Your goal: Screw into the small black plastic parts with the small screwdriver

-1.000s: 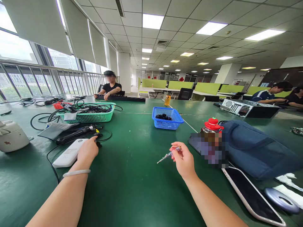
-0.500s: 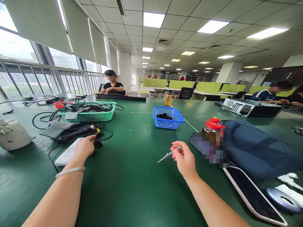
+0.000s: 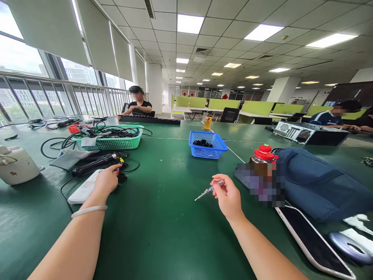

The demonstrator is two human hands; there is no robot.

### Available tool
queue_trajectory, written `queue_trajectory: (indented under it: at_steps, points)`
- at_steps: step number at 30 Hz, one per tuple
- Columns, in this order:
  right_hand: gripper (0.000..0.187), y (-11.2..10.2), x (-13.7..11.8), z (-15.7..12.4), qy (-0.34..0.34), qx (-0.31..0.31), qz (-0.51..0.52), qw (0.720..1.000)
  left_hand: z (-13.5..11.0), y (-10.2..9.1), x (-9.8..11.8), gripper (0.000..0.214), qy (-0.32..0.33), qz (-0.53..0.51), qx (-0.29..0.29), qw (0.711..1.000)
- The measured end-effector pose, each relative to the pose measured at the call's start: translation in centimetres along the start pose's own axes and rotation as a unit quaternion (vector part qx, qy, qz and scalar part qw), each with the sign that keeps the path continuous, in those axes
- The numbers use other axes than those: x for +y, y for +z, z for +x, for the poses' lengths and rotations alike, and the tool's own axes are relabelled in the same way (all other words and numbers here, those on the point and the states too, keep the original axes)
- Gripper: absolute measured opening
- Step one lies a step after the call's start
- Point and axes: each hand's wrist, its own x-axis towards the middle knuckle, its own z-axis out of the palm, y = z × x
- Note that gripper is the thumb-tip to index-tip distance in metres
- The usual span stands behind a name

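In the head view my right hand [image 3: 229,197] is raised over the green table, closed round a small screwdriver [image 3: 206,191] with a clear handle. Its thin metal tip points left and down. My left hand [image 3: 107,181] lies over the right side of a flat white box [image 3: 84,189], its index finger stretched out and other fingers partly bent. Right beside those fingers is a small black part [image 3: 122,177] with a cable; whether they touch it is hidden. Just behind lies a black cylindrical device [image 3: 94,165].
Farther back stand a green basket [image 3: 116,144] of cables and a blue basket [image 3: 208,152] with small black parts. At right are a navy bag [image 3: 320,182], a red-lidded jar [image 3: 264,153] and a tablet [image 3: 314,241]. A person [image 3: 139,105] sits across the table.
My left hand has shifted slightly right and forward, with its index finger straighter. My right hand keeps the screwdriver in nearly the same place.
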Motion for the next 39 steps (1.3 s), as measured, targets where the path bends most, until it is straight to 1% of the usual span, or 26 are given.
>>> queue_trajectory:
  at_steps: [5, 12, 17, 21, 25, 31, 39]
  points:
    - [0.022, 0.0, 0.0, 0.0, 0.0, -0.004, 0.0, 1.0, -0.6, -0.5, 0.8, 0.038, -0.017, 0.016, 0.011, 1.0]
    - [0.023, 0.0, -0.2, 0.1, -0.003, -0.003, 0.0, 1.0, -0.9, -0.1, 0.9, 0.053, -0.035, 0.056, 0.006, 0.998]
    - [0.022, 0.0, -0.2, 0.1, -0.006, -0.003, -0.001, 1.0, -1.1, 0.2, 1.4, 0.055, -0.037, 0.087, 0.022, 0.995]
    - [0.021, 0.1, -0.1, 0.1, -0.001, -0.003, -0.004, 1.0, -0.9, 0.4, 1.7, 0.054, -0.038, 0.107, 0.011, 0.993]
    - [0.022, 0.2, 0.1, 0.1, 0.002, -0.005, -0.006, 1.0, -0.8, 0.6, 1.7, 0.053, -0.047, 0.116, 0.005, 0.992]
    - [0.025, 0.2, 0.0, 0.0, 0.006, -0.006, -0.008, 1.0, -0.7, 0.9, 1.6, 0.056, -0.053, 0.12, 0.012, 0.991]
    - [0.024, 0.3, 0.1, -0.1, 0.002, -0.006, -0.008, 1.0, -0.8, 1.4, 1.5, 0.058, -0.054, 0.118, 0.016, 0.991]
